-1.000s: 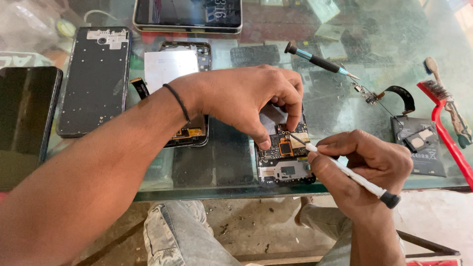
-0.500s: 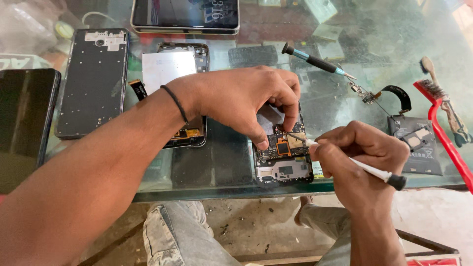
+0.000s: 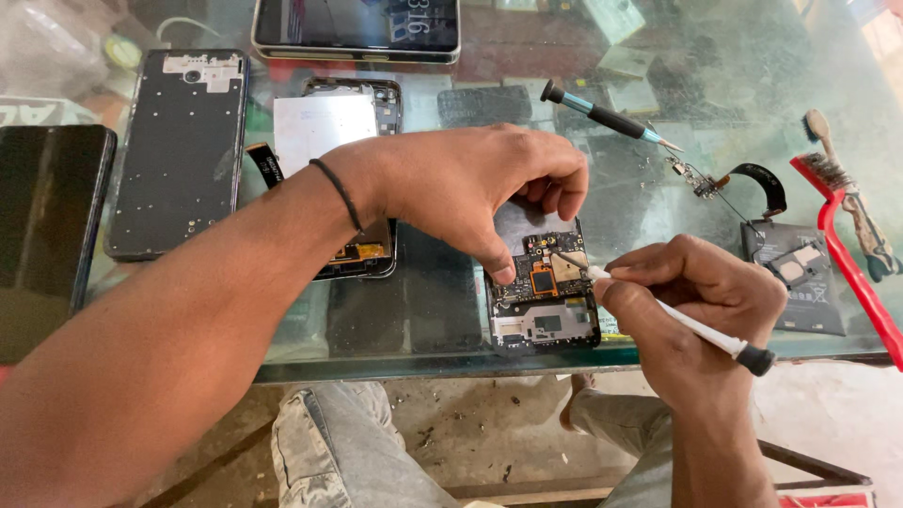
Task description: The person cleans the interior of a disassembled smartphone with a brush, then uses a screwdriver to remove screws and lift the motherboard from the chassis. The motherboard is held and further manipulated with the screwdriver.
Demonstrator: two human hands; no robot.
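Note:
An opened phone body with its circuit board bare (image 3: 546, 301) lies near the front edge of the glass table (image 3: 423, 353). My left hand (image 3: 470, 188) reaches across from the left and pinches the board's upper left part between thumb and fingers. My right hand (image 3: 701, 301) grips a thin white screwdriver with a black cap (image 3: 696, 329); its metal tip rests on the board near an orange part. A black band circles my left wrist.
Behind my left arm lie a dismantled phone with a grey plate (image 3: 329, 122), a black back cover (image 3: 179, 150) and a dark screen panel (image 3: 47, 226). A phone (image 3: 357, 26) lies at the back. A blue-handled screwdriver (image 3: 607, 118), flex cable (image 3: 743, 179), black module (image 3: 800, 273) and red-handled brushes (image 3: 847, 226) sit at right.
My right hand has tilted the white screwdriver slightly, its tip staying on the board. My left hand keeps its pinch on the board.

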